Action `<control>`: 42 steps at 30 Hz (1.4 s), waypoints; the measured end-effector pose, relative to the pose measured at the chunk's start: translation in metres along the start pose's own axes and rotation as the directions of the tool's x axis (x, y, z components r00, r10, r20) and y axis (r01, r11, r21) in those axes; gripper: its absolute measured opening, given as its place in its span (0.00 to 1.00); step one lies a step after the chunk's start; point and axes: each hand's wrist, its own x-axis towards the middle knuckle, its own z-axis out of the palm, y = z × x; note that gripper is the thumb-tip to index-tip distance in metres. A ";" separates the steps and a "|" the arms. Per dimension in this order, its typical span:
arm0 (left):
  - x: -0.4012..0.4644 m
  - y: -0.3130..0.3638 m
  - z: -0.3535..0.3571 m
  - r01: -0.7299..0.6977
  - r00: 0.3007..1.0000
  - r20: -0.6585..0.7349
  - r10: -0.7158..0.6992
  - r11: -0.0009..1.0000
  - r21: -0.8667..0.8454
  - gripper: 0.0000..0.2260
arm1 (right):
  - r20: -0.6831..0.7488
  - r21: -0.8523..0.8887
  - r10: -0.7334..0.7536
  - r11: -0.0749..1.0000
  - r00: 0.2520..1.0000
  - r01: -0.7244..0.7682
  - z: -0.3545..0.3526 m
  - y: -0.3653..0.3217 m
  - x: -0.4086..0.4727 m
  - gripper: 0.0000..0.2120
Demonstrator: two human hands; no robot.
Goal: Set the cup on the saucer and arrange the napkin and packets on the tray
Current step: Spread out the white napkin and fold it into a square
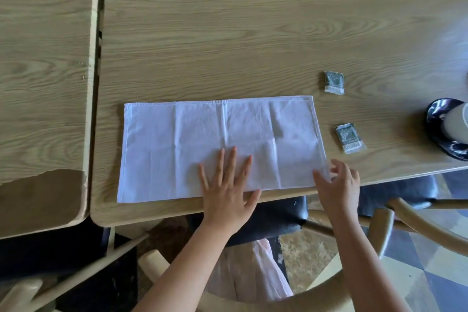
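A view from above looks down on a light wooden desk (253, 40). A white cloth napkin (177, 139) lies spread flat as a wide rectangle along the near edge of the desk, showing fold creases. The person's left hand (226, 185) rests palm down on the napkin's near middle, fingers spread apart and flat, gripping nothing. The right hand (338, 185) is at the napkin's near right corner, fingers loosely curled and open; slight blur makes it impossible to tell whether the fingertips pinch the cloth.

To the right of the napkin, two small dark packets lie on the bare wood, apart from each other: the far packet (334, 83) beyond the napkin's far right corner, the near packet (350, 138) just beside its right edge. Further right, at the frame's edge, a pale cup (455, 123) sits on a dark glossy saucer (435, 111), both partly cut off.

A second wooden desk (43, 83) stands to the left, separated by a narrow gap. Pale wooden chairs (417, 213) surround the desks.
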 end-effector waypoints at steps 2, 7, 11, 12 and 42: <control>0.001 0.000 0.001 -0.004 1.000 -0.003 0.004 1.000 0.008 0.31 | 0.016 0.065 0.053 0.996 0.998 -0.054 -0.005 0.001 0.005 0.15; 0.001 0.004 -0.001 0.005 1.000 0.025 -0.005 1.000 -0.019 0.31 | 0.072 0.307 0.089 0.946 0.993 -0.107 -0.016 -0.006 0.007 0.03; 0.002 0.018 -0.008 0.059 0.997 0.057 -0.053 0.993 -0.103 0.31 | -0.024 0.438 0.050 0.898 0.998 -0.035 -0.030 -0.022 0.010 0.05; 0.003 0.022 -0.010 0.086 0.996 0.042 -0.079 0.980 -0.178 0.30 | -0.037 0.463 0.029 0.886 0.999 -0.009 -0.034 -0.028 0.010 0.04; 0.028 -0.184 -0.108 0.330 0.905 0.033 -0.425 0.648 -0.687 0.15 | 0.532 0.280 -0.556 0.827 0.638 0.487 0.104 -0.176 -0.158 0.06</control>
